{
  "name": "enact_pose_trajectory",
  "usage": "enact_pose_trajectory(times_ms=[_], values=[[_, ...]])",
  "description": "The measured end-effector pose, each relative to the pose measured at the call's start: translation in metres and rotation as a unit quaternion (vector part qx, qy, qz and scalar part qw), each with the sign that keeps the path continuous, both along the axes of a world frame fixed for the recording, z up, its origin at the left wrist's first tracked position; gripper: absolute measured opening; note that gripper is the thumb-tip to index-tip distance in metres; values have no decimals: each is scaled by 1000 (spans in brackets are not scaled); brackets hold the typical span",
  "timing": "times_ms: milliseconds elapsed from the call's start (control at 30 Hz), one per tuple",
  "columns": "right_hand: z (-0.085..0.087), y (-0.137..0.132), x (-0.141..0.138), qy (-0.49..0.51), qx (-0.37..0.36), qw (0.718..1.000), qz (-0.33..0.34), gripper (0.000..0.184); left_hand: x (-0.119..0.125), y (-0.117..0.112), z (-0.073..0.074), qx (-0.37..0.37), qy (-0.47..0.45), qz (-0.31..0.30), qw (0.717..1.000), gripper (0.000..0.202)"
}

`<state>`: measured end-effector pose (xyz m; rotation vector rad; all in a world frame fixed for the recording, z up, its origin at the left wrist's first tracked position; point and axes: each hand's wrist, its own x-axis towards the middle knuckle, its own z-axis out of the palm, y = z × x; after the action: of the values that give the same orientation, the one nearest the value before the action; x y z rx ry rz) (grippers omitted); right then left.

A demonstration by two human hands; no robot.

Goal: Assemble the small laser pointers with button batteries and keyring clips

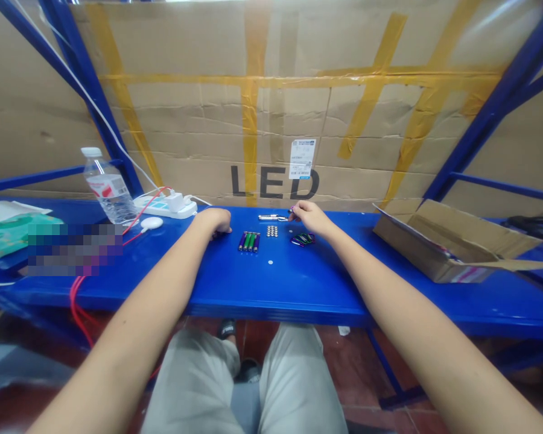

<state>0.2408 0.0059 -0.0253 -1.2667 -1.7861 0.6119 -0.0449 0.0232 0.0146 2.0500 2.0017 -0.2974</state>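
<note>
Right hand (311, 218) covers a small purple object (292, 210), mostly hidden.

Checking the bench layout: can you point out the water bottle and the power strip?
plastic water bottle (108, 190), head view, on its body
white power strip (151, 207), head view, on its casing

I see a small cluster of silver button cells (272, 231) lying in tight rows. At their eight o'clock, four purple-and-green cylinders (250, 241) sit side by side. At four o'clock lies a small heap of purple and green clips (302, 239); at six, one loose cell (270, 263); at twelve, a slim silver bar (269, 217).
</note>
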Motion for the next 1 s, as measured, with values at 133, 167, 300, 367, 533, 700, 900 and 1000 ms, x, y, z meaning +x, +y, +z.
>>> enact_pose_trajectory(times_ms=[133,167,300,367,533,700,900,1000], values=[[3,-1,1,11,4,1000,-3,22,-3,-1,1,-46,-74,9,996,33],[4,-2,2,15,2,1000,-4,22,-4,-2,2,-53,-89,4,995,31],[5,-2,2,25,-6,1000,-4,21,-1,-9,6,-70,-122,-18,990,28],[5,-2,2,23,-7,1000,-4,21,3,-13,8,-75,-140,-31,987,28],[4,-1,2,11,-1,1000,-2,23,7,-18,9,-108,-171,-55,978,28],[5,-3,2,5,-2,1000,-1,23,8,-20,10,-111,-181,-59,975,28],[6,-4,2,-7,-4,1000,2,24,10,-21,8,-123,-195,-69,971,22],[5,-3,3,-14,-4,1000,7,25,11,-21,8,-123,-204,-71,969,21]])
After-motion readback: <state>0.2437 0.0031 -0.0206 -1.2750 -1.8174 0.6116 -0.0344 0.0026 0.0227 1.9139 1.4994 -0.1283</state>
